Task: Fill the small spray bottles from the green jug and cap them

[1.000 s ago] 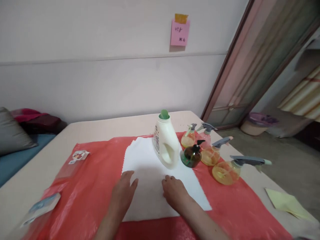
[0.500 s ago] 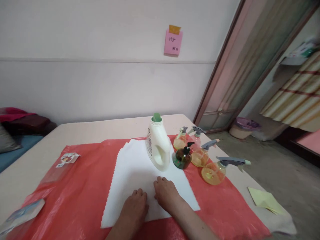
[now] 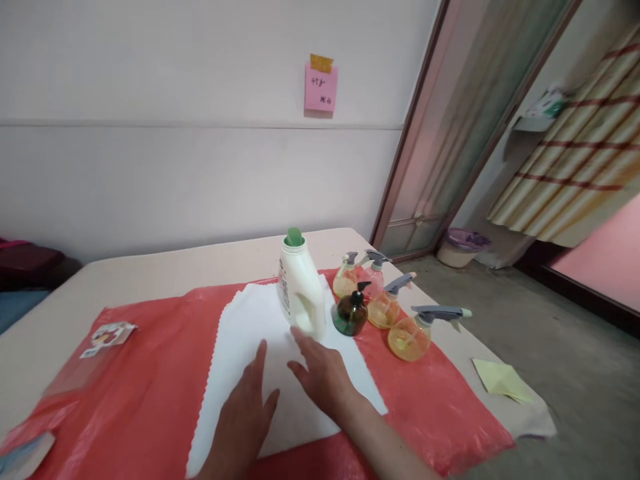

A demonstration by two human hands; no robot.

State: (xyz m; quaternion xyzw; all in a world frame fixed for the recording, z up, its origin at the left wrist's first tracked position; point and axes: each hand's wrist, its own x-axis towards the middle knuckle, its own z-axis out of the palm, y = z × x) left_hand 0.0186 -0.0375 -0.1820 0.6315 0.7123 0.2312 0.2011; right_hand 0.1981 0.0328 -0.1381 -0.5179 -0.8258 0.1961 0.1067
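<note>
A white cloth point(image 3: 235, 333) with a scalloped edge lies flat on a red plastic sheet point(image 3: 155, 373). On the cloth's far part stands a white detergent jug point(image 3: 307, 297), upright, its cap off and its green spout showing. My left hand point(image 3: 247, 407) hovers over or rests on the cloth, thumb apart from the fingers, with nothing in it. Close by on the right, my right hand point(image 3: 323, 373) is also empty, fingers stretched toward the jug's base. Whether its fingertips touch the jug I cannot tell.
Right of the jug stand a dark pump bottle point(image 3: 351, 315) and several spray bottles, the nearest a yellow spray bottle point(image 3: 410, 339). Yellow paper point(image 3: 500, 379) lies by the table's right edge. Clear packets point(image 3: 90, 353) lie on the left. A pink note point(image 3: 321, 88) hangs on the wall.
The view has turned right. My hands drew together over the cloth, their fingers curled, then opened; the right one is now nearer the jug. The jug and bottles keep their places.
</note>
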